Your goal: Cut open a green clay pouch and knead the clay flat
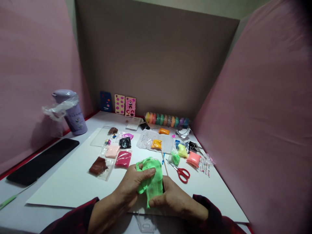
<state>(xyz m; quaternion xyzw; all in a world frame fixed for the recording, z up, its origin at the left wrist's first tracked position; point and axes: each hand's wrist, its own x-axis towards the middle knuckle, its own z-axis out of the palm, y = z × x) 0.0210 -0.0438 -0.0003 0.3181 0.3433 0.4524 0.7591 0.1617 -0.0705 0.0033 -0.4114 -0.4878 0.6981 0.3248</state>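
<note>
Both hands hold a bright green piece of modelling clay [154,180], flattened into an uneven sheet with ragged edges. My left hand [130,183] grips its left side, thumb pressed on the front. At the lower right, my right hand [172,196] pinches it with the thumb near the bottom edge. Whatever lies behind the clay is hidden. Below the hands, a clear plastic piece [146,224] shows at the table's near edge. Red-handled scissors [182,175] lie just right of my hands, beside a thin wooden stick [165,164].
Packets of clay lie around: brown [98,166], crimson [123,159], black [125,142], coral [194,159]. A black phone-like slab [44,161] and purple bottle [73,113] stand left. Decorated phone cases [119,104] lean at the back, near a row of coloured clay tubs [165,119].
</note>
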